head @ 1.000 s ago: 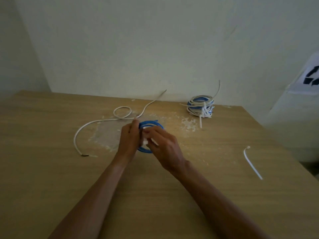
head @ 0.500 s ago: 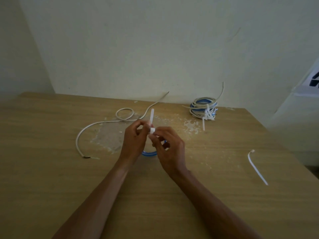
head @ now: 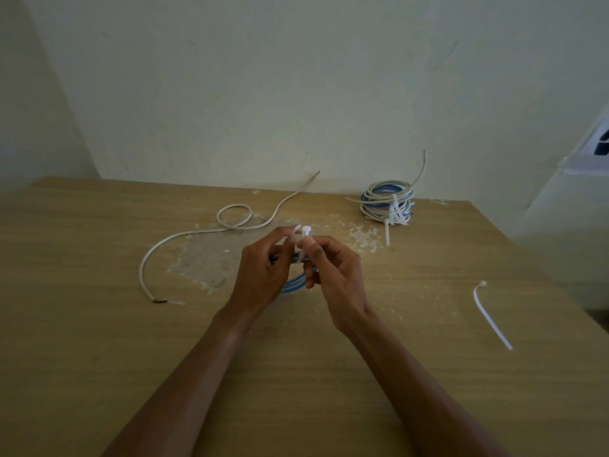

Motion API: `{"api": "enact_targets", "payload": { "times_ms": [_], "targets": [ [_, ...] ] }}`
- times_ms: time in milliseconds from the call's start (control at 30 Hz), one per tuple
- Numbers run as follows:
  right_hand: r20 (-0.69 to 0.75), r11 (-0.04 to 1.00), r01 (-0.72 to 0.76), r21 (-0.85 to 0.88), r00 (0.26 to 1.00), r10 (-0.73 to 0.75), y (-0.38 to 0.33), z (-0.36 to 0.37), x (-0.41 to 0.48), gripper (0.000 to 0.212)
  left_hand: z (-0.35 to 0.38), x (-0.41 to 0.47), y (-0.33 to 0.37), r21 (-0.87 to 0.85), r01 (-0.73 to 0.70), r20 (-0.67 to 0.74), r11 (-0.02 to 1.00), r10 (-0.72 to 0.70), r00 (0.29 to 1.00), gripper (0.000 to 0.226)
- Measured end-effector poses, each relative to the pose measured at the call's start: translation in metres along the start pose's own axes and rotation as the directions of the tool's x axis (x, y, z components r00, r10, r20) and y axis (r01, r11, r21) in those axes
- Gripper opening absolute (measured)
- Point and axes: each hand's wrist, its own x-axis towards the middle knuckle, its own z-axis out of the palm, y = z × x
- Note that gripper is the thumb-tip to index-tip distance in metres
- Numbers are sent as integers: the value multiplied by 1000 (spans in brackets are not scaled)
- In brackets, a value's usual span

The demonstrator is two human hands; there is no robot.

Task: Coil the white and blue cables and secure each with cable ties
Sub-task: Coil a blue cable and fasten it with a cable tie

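Two hands centre-frame | left hand (head: 260, 275), right hand (head: 336, 278) pinch cable tie (head: 304, 232) | blue cable coil (head: 295, 285) between palms, below fingertips

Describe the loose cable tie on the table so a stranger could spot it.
Find the wooden table, then its right side. The loose cable tie lies there alone, flat and unfastened, unlike those cinched round the coiled bundle by the wall.

Cable tie (head: 297, 237) now bent into loop round blue coil (head: 294, 285)
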Motion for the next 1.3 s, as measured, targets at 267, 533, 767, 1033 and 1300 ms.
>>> {"api": "enact_targets", "payload": {
  "times_ms": [267, 533, 767, 1033, 1300],
  "targets": [
    [56, 996, -85, 40, 995, 83, 4, -4, 2, 29, 1, -2, 0, 93, -91, 1, 991, 91, 996, 13],
    [66, 995, -65, 82, 996, 60, 3, -4, 2, 29, 2, -2, -3, 132, -118, -14, 984, 121, 993, 15],
    [69, 983, -173, 59, 983, 169, 4, -5, 5, 28, 0, -3, -3, 181, -146, 17, 972, 146, 989, 24],
    [-89, 956, 61, -285, 992, -90, 7, -10, 7, 22, -1, -1, -11, 193, -124, 43, 973, 118, 992, 26],
    [-51, 933, 2, -359, 998, -22, 2, -26, 13, 12, 0, -3, -17, 335, -228, 141, 914, 191, 972, 25]
  ]
}}
